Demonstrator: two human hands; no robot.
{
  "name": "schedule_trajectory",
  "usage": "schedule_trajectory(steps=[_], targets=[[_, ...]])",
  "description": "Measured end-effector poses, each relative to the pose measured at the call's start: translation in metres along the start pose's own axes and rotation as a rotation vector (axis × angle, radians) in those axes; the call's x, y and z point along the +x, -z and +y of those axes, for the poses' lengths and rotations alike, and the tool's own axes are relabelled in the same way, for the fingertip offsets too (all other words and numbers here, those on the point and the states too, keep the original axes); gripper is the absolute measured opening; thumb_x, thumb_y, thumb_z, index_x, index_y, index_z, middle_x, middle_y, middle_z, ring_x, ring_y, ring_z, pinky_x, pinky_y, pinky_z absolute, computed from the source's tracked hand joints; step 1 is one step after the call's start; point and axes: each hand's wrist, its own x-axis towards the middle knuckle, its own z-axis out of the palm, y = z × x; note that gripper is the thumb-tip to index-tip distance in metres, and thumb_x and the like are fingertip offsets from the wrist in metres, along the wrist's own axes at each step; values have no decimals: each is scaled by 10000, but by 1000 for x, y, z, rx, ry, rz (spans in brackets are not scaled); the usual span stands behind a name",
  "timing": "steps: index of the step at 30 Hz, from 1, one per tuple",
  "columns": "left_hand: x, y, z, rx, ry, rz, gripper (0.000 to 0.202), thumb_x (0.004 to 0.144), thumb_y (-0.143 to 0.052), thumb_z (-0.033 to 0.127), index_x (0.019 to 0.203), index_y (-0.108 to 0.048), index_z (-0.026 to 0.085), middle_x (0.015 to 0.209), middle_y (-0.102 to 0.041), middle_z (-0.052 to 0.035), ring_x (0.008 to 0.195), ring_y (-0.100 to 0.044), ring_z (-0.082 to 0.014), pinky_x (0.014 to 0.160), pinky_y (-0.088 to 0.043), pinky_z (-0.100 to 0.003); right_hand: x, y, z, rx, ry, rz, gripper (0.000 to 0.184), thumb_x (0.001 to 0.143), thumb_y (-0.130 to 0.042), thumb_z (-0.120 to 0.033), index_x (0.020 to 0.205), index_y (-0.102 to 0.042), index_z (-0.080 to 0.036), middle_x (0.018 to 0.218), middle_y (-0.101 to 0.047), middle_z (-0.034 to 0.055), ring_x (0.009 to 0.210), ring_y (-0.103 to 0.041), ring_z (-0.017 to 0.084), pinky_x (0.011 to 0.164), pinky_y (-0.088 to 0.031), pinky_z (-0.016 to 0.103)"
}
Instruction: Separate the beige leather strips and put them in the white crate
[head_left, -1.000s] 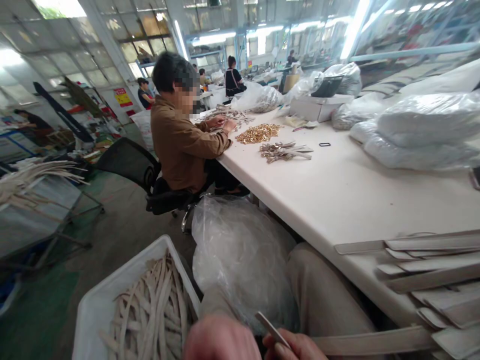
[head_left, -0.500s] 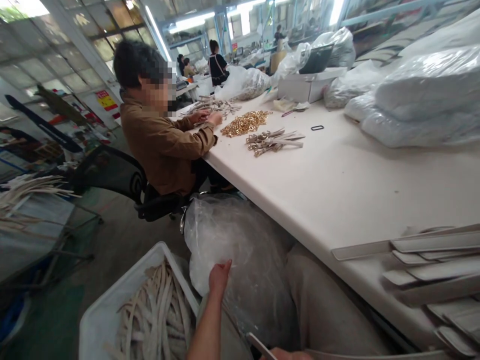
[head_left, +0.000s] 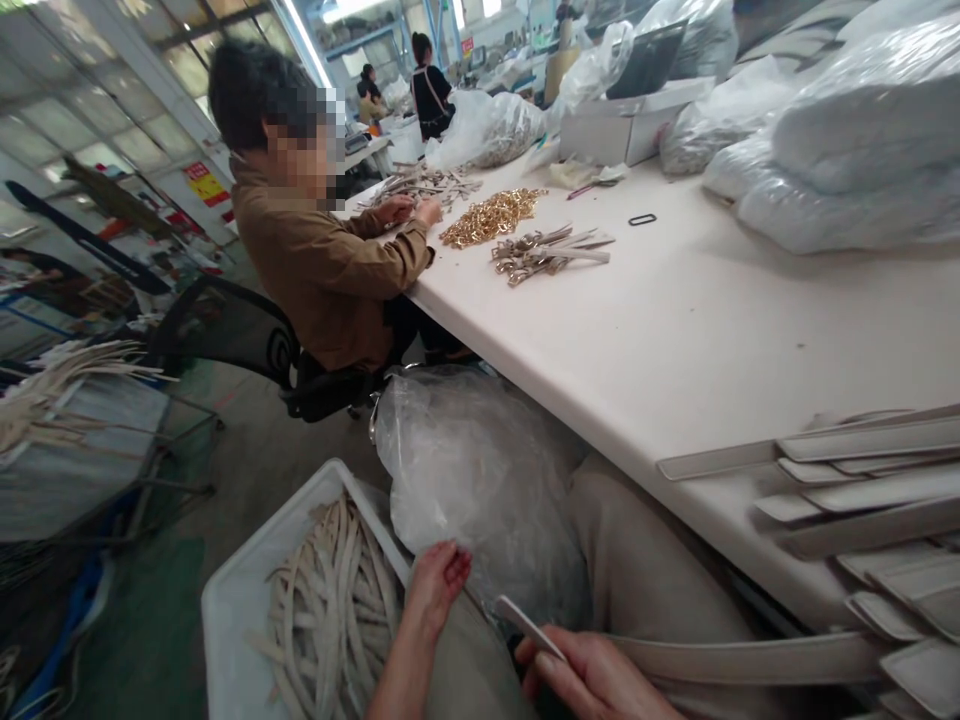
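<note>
My right hand (head_left: 592, 675) is closed around a flat grey-beige strap (head_left: 742, 658). One end of it sticks out past the fingers at the front, and the rest trails right toward the table edge. To the left, my left hand (head_left: 439, 580) has its fingers curled in, in front of a clear plastic bag (head_left: 472, 460); whatever they may pinch is too small to make out. A stack of similar straps (head_left: 877, 490) lies on the table to my right.
A white bin (head_left: 225, 590) of loose strips (head_left: 330, 600) stands at my left. On the white table (head_left: 675, 370) are gold metal fittings (head_left: 495, 218), a strap bundle (head_left: 551, 252), a black oblong ring (head_left: 642, 220) and bagged goods (head_left: 862, 150). A co-worker (head_left: 322, 270) sits at the far left.
My right hand has risen into view with the strap. My left hand has drawn down and back from the bag, its fingers now curled. The view has tilted down slightly.
</note>
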Motion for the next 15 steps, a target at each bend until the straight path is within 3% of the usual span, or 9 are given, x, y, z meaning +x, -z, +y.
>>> schedule_trajectory(steps=[3,6,9,12,15], targets=[[-49,17,-9,-68,38,1,257,709,-855,189,802,-617,181,710,-715,-18,618,-698,-149,627,-577,-245,-1,0,-9,94,-67,52,654,954,-361,-719,979,-692,-156,944,-683,97,710,-605,187,494,-469,227],[-95,30,-15,-121,63,-13,378,601,-932,219,801,-614,181,656,-651,37,533,-605,-92,565,-531,-201,1,1,-12,185,-78,87,638,910,-435,-742,1012,-668,-158,886,-670,85,748,-613,197,455,-478,203],[-132,38,-17,-119,58,-123,450,567,-968,363,788,-619,185,627,-586,58,520,-521,-67,544,-477,-185,5,0,-11,208,-134,99,638,882,-473,-734,1049,-654,-145,783,-658,48,568,-528,129,413,-451,188],[-161,40,-16,-74,21,-243,491,575,-940,508,757,-603,200,575,-537,60,501,-453,-72,520,-415,-199,8,-10,-11,219,-214,23,597,870,-482,-689,1017,-643,-133,631,-624,9,431,-403,88,367,-398,179],[-183,36,-13,5,11,-340,491,577,-923,534,742,-591,212,540,-530,53,505,-471,-94,541,-408,-224,13,-29,-17,243,-256,-99,531,909,-435,-632,937,-644,-144,500,-556,-30,354,-291,75,340,-358,187]])
